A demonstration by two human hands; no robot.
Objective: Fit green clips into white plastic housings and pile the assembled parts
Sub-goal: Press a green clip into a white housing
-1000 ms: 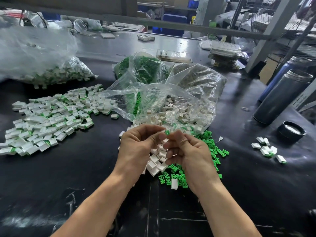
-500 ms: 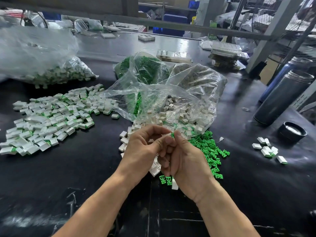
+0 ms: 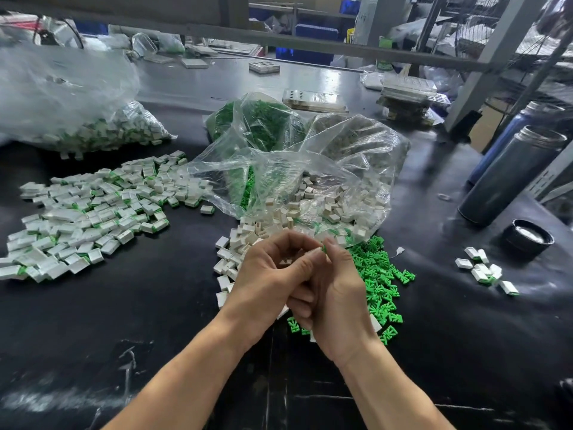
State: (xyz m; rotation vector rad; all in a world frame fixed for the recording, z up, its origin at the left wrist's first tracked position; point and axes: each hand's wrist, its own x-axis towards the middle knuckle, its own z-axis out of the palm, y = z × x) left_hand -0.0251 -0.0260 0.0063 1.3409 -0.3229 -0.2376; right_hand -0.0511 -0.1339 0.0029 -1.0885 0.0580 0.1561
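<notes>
Two hands meet over the middle of the black surface (image 3: 161, 311), head view. Left hand (image 3: 266, 283) curls in, thumb and forefinger clamped on a small white housing (image 3: 311, 253). Right hand (image 3: 338, 293) presses against it from 3 o'clock, its fingers (image 3: 330, 245) pinching a green clip (image 3: 324, 248) at the housing's end; how far the clip is seated cannot be told.

Loose white housings (image 3: 231, 260) lie under and at 9 o'clock of the hands. Loose green clips (image 3: 379, 277) are scattered at 3 o'clock of the hands, touching the housings' heap.

At 12 o'clock of the hands, an open clear bag (image 3: 347, 169) holds more white housings; behind it, a bag of green clips (image 3: 257, 122).

At 9 to 10 o'clock, well apart, a wide pile of assembled parts (image 3: 93, 212), white with green ends. Beyond it at 11 o'clock, a bag of assembled parts (image 3: 93, 131).

At 3 o'clock, well apart, a small cluster of assembled parts (image 3: 483, 270). Near it a black lid (image 3: 528, 238), and two dark flasks (image 3: 511, 178) leaning at 2 o'clock.
</notes>
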